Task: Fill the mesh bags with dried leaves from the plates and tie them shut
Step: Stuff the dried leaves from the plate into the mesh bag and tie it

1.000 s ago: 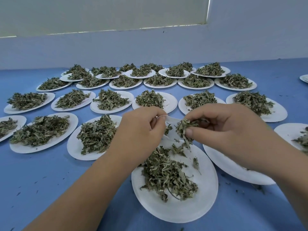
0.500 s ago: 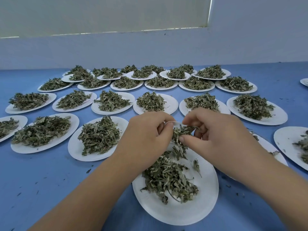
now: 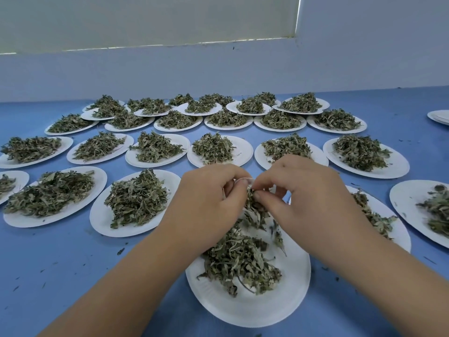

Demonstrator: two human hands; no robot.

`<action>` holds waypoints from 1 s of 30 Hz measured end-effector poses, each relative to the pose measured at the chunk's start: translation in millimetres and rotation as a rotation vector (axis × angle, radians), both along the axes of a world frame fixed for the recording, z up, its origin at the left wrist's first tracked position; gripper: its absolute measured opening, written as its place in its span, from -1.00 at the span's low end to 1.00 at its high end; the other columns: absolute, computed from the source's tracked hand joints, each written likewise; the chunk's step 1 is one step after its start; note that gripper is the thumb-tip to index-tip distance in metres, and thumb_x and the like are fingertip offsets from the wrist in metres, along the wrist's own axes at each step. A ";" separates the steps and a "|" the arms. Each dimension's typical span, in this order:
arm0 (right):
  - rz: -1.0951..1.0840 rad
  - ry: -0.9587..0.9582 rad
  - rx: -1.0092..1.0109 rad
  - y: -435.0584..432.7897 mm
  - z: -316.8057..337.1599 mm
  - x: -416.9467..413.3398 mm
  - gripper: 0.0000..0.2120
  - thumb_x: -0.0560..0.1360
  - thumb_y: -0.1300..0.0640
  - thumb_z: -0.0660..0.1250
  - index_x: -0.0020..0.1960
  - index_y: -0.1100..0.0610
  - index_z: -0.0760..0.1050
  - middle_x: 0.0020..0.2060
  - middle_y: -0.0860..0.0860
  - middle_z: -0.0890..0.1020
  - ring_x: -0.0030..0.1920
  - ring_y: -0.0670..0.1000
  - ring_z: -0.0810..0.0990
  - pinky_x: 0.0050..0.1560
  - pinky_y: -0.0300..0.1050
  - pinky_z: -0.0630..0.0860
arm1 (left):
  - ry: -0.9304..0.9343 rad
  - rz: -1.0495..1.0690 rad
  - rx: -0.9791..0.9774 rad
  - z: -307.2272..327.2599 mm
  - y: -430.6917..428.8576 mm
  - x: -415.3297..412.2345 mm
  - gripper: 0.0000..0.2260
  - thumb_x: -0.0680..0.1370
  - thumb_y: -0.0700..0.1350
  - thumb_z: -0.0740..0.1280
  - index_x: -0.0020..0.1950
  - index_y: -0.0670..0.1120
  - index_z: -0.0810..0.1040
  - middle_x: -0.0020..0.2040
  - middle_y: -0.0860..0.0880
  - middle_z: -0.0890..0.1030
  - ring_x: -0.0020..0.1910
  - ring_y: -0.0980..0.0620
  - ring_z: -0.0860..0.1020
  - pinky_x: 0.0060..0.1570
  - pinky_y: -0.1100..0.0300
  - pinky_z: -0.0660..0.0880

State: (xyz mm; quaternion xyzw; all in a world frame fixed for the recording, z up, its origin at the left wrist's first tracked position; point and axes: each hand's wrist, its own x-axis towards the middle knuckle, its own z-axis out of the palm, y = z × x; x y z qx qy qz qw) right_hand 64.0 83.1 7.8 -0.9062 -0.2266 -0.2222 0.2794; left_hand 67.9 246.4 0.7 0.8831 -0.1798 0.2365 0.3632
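Rows of white paper plates heaped with leaf run back to the wall; the nearest left neighbour plate (image 3: pixel 102 222) is full, and the plate behind the right wrist (image 3: pixel 401 227) holds only scraps. A stack of bare plates (image 3: pixel 439 117) sits far right. Both hands crowd the mesh bag (image 3: pixel 243 180), hiding most of it, so only its white rim and a leaf-stuffed belly show. The left hand (image 3: pixel 209 203) has fingers curled, pinching the rim. The right hand (image 3: pixel 308 198) has thumb and forefinger closed on dried leaves (image 3: pixel 252 203) at the mouth. The bag hangs mouth-up, long axis roughly vertical, over the far edge of the near plate (image 3: pixel 243 310), above its leaf pile (image 3: pixel 240 261). The blue tabletop (image 3: pixel 60 263) is flecked with crumbs. Behind are a pale wall (image 3: pixel 218 69) and a drawn blind (image 3: pixel 145 20).
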 end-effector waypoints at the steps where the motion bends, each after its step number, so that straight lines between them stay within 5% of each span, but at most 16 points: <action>1: 0.015 0.004 0.016 -0.9 0.8 -0.1 -0.94 0.45 0.11 0.42 -0.11 -0.04 0.63 -0.23 -0.11 0.54 -0.23 -0.13 0.49 -0.18 -0.26 0.42 | 0.012 0.006 -0.017 -0.2 0.5 0.5 -0.88 0.53 -0.18 0.36 -0.10 -0.01 0.68 -0.50 0.10 0.40 -0.44 0.24 0.39 -0.37 0.46 0.25; 4: 0.028 0.021 0.110 -4.2 5.3 -1.9 -0.94 0.47 -0.10 0.32 -0.12 -0.16 0.55 -0.21 -0.17 0.53 -0.20 -0.16 0.50 -0.21 -0.43 0.35 | 0.051 0.041 -0.073 -0.5 2.8 2.1 -0.85 0.53 -0.16 0.34 -0.14 0.05 0.66 -0.47 0.07 0.46 -0.46 0.21 0.39 -0.40 0.41 0.27; 7: 0.033 0.102 0.153 -7.6 6.3 -4.9 -0.59 0.27 -0.44 0.33 -0.04 -0.23 0.38 -0.10 -0.25 0.43 -0.11 -0.24 0.48 -0.13 -0.43 0.40 | 0.096 0.092 -0.158 -0.2 5.9 3.9 -0.84 0.53 -0.13 0.33 -0.17 0.08 0.64 -0.41 0.10 0.53 -0.45 0.20 0.43 -0.41 0.40 0.34; 10: 0.049 0.213 0.082 -4.2 3.5 -6.4 -0.34 0.09 -0.48 0.37 0.06 -0.25 0.26 0.01 -0.30 0.30 -0.07 -0.26 0.46 -0.20 -0.34 0.45 | 0.127 0.115 -0.204 0.1 6.2 5.5 -0.85 0.53 -0.12 0.33 -0.19 0.08 0.63 -0.46 0.14 0.50 -0.47 0.22 0.41 -0.42 0.42 0.33; 19: 0.032 0.027 0.194 -1.9 -2.5 -1.0 -0.77 0.35 0.03 0.49 -0.09 -0.15 0.49 -0.16 -0.20 0.48 -0.17 -0.23 0.55 -0.18 -0.38 0.46 | 0.077 0.056 -0.167 -0.6 1.6 0.6 -0.85 0.53 -0.16 0.34 -0.16 0.06 0.64 -0.39 0.02 0.51 -0.48 0.20 0.38 -0.45 0.42 0.28; 26: -0.024 -0.101 -0.079 3.2 -3.4 -2.9 -0.94 0.40 0.01 0.44 -0.15 -0.04 0.60 -0.23 -0.11 0.50 -0.26 -0.07 0.47 -0.35 -0.10 0.45 | 0.049 -0.018 -0.076 0.2 -3.9 -6.5 -0.82 0.53 -0.20 0.34 -0.13 0.07 0.67 -0.44 0.16 0.46 -0.44 0.28 0.40 -0.43 0.47 0.24; 30: 0.054 -0.124 0.002 -3.1 1.8 -3.3 -0.95 0.46 0.04 0.41 -0.17 -0.03 0.63 -0.24 -0.13 0.54 -0.27 -0.10 0.47 -0.36 -0.04 0.48 | 0.040 0.015 -0.115 1.7 -1.8 -4.8 -0.83 0.52 -0.18 0.35 -0.15 0.06 0.66 -0.39 0.06 0.53 -0.46 0.23 0.41 -0.42 0.46 0.27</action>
